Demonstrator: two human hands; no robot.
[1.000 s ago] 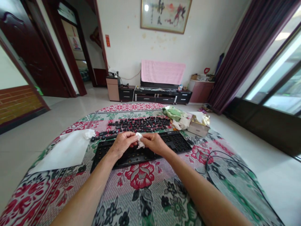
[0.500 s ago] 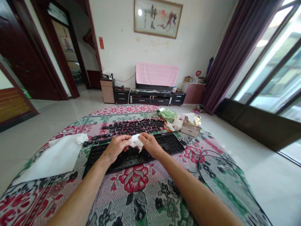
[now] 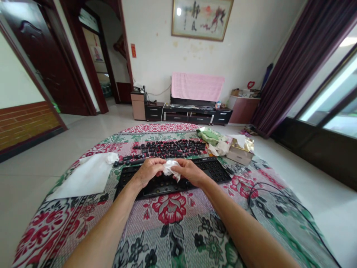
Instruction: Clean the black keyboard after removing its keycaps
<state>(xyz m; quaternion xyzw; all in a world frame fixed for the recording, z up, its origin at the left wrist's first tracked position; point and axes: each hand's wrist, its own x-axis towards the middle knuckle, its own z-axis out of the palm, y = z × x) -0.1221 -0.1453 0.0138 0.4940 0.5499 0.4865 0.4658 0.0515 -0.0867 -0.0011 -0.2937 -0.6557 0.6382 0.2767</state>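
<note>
A crumpled white tissue (image 3: 170, 168) is pinched between my two hands. My left hand (image 3: 149, 170) grips its left side, and my right hand (image 3: 190, 171) grips its right side with the fingers bent over it. Both are held above a black keyboard (image 3: 214, 172) that lies across the table with its keycaps off; forearms and hands cover part of its middle. Just behind the keyboard, loose black keycaps (image 3: 173, 147) are spread in a wide patch.
To the left lies a white sheet (image 3: 86, 176) with a crumpled tissue (image 3: 112, 158) on its corner. A tissue box (image 3: 240, 150), crumpled tissues (image 3: 220, 148) and a green package (image 3: 209, 136) stand at the back right. A black cable (image 3: 290, 197) loops over the flowered tablecloth (image 3: 167, 238).
The camera view has turned a little to the left, so everything sits further right. Both hands still hold the tissue, and the right fingers have shifted slightly on it.
</note>
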